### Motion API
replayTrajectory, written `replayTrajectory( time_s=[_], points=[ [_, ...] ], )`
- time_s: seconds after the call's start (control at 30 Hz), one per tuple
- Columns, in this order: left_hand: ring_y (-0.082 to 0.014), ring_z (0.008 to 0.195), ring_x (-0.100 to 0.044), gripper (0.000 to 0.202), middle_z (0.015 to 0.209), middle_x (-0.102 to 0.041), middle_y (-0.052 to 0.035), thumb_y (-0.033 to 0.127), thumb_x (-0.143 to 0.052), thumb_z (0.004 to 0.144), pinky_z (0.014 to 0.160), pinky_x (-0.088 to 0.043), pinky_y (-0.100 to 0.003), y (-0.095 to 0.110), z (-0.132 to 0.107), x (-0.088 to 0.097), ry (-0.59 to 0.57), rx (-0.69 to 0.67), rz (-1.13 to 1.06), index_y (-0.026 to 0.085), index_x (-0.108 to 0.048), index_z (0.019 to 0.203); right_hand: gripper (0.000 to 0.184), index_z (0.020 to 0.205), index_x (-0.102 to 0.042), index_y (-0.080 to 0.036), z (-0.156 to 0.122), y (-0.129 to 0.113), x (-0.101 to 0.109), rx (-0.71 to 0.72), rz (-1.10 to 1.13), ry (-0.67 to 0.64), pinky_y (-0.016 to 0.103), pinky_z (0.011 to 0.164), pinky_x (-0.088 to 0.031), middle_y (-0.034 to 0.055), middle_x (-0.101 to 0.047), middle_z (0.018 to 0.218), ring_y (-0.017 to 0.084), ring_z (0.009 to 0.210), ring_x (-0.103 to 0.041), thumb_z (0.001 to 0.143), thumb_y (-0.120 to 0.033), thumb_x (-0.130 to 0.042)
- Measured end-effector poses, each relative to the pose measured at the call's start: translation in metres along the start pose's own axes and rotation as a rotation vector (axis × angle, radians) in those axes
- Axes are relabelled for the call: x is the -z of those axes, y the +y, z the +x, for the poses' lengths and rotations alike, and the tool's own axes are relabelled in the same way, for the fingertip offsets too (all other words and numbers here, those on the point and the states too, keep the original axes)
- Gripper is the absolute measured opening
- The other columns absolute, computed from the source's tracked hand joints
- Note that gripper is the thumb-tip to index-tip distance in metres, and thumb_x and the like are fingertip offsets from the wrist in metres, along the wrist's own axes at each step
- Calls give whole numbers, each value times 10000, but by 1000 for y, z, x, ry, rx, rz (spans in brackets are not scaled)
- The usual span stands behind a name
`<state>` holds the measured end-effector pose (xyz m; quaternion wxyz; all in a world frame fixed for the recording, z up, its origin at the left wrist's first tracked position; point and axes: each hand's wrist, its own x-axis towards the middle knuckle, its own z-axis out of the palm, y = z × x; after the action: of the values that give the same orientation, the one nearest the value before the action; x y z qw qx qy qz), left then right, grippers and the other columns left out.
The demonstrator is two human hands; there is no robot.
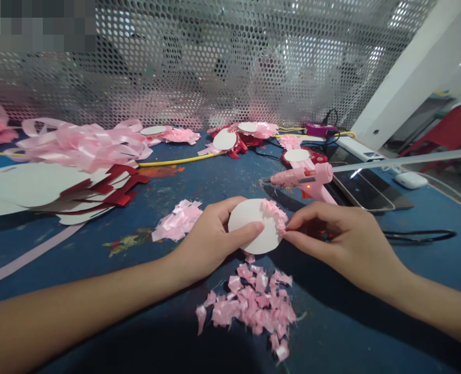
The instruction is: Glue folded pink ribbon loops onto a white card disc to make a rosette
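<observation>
My left hand (218,231) grips a round white card disc (249,221) by its left side, thumb flat across the face. Along the disc's upper right edge runs a row of gathered pink ribbon bits (274,214). My right hand (339,234) pinches at that edge, thumb and index fingertip together over the end of the pink row; what lies between them is too small to make out. Below the disc is a loose heap of cut pink ribbon pieces (254,301). Beyond my right hand a pink glue gun (306,179) lies with its orange light on, a long glue stick out its back.
Stacked white and red card shapes (31,187) and a pile of pink ribbon loops (86,140) lie at the left. Flatter ribbon pieces (178,221) sit beside my left hand. Behind are ribboned discs (226,139), a yellow cable (179,162) and perforated metal sheet (215,62); a phone (365,184) lies right.
</observation>
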<state>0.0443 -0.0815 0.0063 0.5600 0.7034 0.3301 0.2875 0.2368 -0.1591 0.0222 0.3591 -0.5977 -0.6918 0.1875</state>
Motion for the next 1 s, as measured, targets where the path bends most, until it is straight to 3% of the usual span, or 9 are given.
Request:
replayTrajectory(
  time_s=[0.3,0.5,0.57,0.63,0.67,0.73,0.83,0.9,1.0],
  points=[
    [-98,626,-549,174,726,-602,28,316,-677,767,545,-457,-160,-1,-1,-1,-37,7,-21,171,-633,853,157,719,-599,-198,0,0,3,-114,99,-45,188,472,-405,-42,-591,619,73,515,-516,770,-319,-685],
    [-107,695,-569,263,811,-625,20,322,-708,750,618,-477,-180,-10,5,2,130,-6,-138,180,-600,943,102,816,-655,-217,-4,-2,8,-33,-5,-492,178,501,-402,-45,-611,640,76,552,-540,789,-314,-670],
    [-118,744,-591,330,875,-642,13,279,-730,730,657,-495,-199,-13,7,3,160,-6,-224,197,-575,1009,77,861,-670,-232,-6,-5,7,50,-90,-554,182,545,-420,-36,-643,708,80,598,-564,805,-281,-651],
    [-127,781,-605,382,916,-650,7,227,-755,699,692,-508,-218,-15,9,3,167,-2,-289,203,-562,1028,95,775,-666,-229,-7,-5,11,132,-247,-491,202,523,-411,-26,-645,672,93,568,-560,827,-295,-620],
    [-127,782,-608,387,916,-653,5,211,-763,689,700,-511,-223,-16,9,3,166,2,-309,200,-565,1021,190,687,-645,-221,-6,-2,15,158,-361,-422,217,478,-386,-18,-627,607,102,511,-541,835,-333,-605],
    [-120,753,-607,351,882,-657,5,207,-764,690,693,-509,-225,-16,9,3,160,12,-328,192,-586,992,403,506,-550,-215,-5,8,29,175,-621,-233,242,367,-280,-3,-540,449,109,359,-446,833,-448,-582],
    [-106,693,-595,239,811,-657,7,243,-744,723,646,-495,-210,-15,8,3,145,30,-335,179,-627,921,526,426,-462,-241,-2,34,55,166,-867,14,250,283,-114,-10,-393,320,96,233,-270,776,-620,-569],
    [-97,672,-586,196,779,-654,13,261,-740,727,621,-482,-194,-15,7,3,140,32,-347,174,-638,871,541,459,-444,-244,4,52,66,144,-896,85,245,278,-141,2,-422,366,102,254,-309,742,-690,-557],
    [-78,641,-568,191,727,-641,32,259,-758,700,594,-456,-167,-15,7,3,146,33,-339,171,-628,810,431,696,-570,-224,18,68,64,110,-744,34,265,349,-333,49,-585,584,152,427,-498,720,-653,-616]
  ],
)
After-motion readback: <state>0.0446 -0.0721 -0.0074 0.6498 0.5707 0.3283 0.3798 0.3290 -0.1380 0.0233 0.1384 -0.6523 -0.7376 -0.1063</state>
